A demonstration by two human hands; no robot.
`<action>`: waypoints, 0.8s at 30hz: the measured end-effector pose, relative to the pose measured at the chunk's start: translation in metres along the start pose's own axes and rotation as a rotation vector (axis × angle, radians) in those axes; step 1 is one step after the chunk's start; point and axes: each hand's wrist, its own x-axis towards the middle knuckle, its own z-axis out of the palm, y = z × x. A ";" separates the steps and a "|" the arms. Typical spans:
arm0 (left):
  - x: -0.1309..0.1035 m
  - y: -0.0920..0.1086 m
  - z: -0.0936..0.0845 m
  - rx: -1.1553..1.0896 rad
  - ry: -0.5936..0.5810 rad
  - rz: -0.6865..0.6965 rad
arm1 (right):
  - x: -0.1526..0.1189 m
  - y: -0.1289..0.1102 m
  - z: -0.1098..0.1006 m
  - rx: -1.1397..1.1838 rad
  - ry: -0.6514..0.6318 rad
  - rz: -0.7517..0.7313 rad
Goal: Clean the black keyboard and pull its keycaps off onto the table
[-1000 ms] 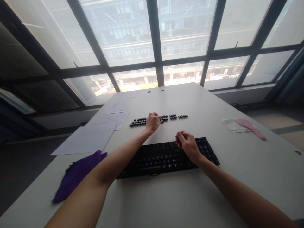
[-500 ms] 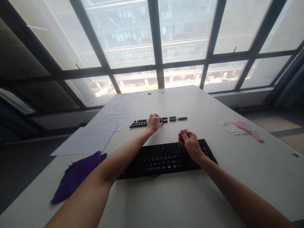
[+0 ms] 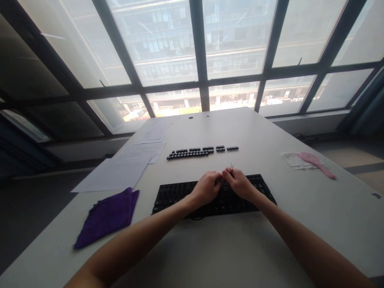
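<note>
A black keyboard lies on the white table, its middle covered by my hands. My left hand is closed above it, fingertips touching those of the other hand; what they pinch, if anything, is hidden. My right hand is closed around a thin wire tool, whose prongs stick up past the fingers. Beyond the keyboard, loose black keycaps lie in rows, with smaller groups to their right.
A purple cloth lies at the left, with paper sheets behind it. On the right, a pink hairbrush rests partly on a white tissue. Large windows stand beyond the table.
My left hand has come back from the keycap rows to the keyboard and now meets my right hand. The wire tool has turned from lying sideways to pointing up.
</note>
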 end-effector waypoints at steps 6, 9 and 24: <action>-0.007 -0.002 0.013 -0.122 0.115 -0.079 | 0.000 -0.003 -0.003 -0.078 -0.155 0.044; -0.009 -0.003 0.012 -0.144 0.116 -0.081 | -0.005 -0.010 -0.004 -0.130 -0.200 0.012; -0.013 -0.001 0.013 -0.132 -0.018 -0.021 | -0.012 0.012 -0.007 0.120 0.092 0.193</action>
